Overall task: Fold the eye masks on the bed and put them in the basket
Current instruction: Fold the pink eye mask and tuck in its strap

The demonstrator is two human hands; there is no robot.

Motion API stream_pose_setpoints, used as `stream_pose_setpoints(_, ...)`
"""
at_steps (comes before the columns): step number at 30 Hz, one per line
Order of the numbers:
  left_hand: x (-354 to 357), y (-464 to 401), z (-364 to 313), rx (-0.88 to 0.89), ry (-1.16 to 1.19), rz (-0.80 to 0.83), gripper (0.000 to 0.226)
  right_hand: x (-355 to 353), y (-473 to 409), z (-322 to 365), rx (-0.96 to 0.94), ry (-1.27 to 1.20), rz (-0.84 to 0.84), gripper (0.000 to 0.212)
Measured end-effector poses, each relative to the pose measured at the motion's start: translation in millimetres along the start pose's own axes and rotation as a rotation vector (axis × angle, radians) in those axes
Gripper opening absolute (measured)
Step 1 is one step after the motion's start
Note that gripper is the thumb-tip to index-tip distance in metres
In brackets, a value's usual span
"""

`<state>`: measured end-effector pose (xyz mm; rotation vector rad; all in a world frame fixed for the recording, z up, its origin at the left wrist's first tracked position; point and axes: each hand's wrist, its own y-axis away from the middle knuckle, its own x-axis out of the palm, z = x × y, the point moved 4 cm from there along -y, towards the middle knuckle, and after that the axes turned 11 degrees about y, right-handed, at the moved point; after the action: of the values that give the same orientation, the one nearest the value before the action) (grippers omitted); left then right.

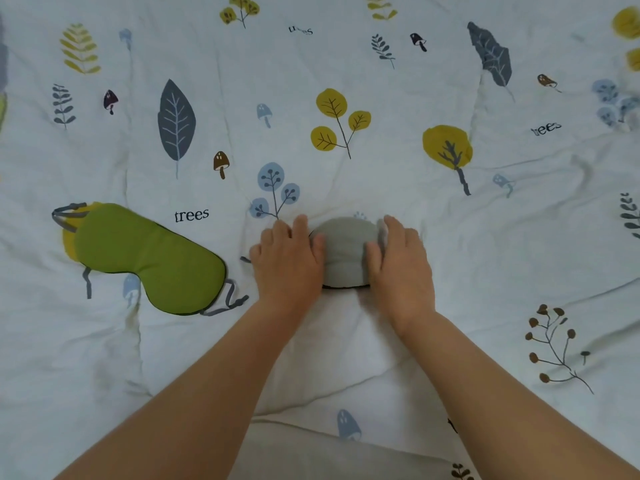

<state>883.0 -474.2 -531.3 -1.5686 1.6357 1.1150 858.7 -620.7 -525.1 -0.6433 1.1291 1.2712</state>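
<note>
Your bed (346, 98) has a white cover with leaves and mushrooms on it. Your green eye mask (149, 258) lies flat at nine o'clock from your hands. Your left hand (287, 261) and right hand (401, 261) press flat, fingers open, on both sides of the folded gray eye mask (344, 251) between them.

White quilted bedspread (346, 64) printed with leaves, mushrooms, "trees" lettering, soft even light
</note>
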Motion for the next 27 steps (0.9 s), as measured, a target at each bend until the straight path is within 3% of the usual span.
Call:
stream_pose_setpoints(2,0.6,-0.4,-1.4,-0.06,0.03,0.064,0.035,-0.3,-1.9,-2.5,0.132,-0.151,0.08,0.041)
stream_pose_setpoints(5,5.0,-2.2,-9.1,-0.064,0.194,0.143,0.029,1.3,-6.3,-3.5,0.154,-0.247,0.159,0.032)
stream_pose_setpoints(9,10.8,-6.0,-27.6,-0.027,0.319,0.171,0.025,-13.9,-13.6,-18.6,0.186,-0.33,0.032,0.023)
stream_pose_setpoints(15,33.1,-15.4,-79.7,0.043,0.373,0.237,0.025,-42.8,-28.0,-63.6,0.208,-0.249,-0.149,0.021)
stream_pose_setpoints(27,49.9,-15.2,-95.4,0.139,0.233,0.232,0.025,-39.3,-32.7,-90.3,0.223,-0.023,-0.091,0.024)
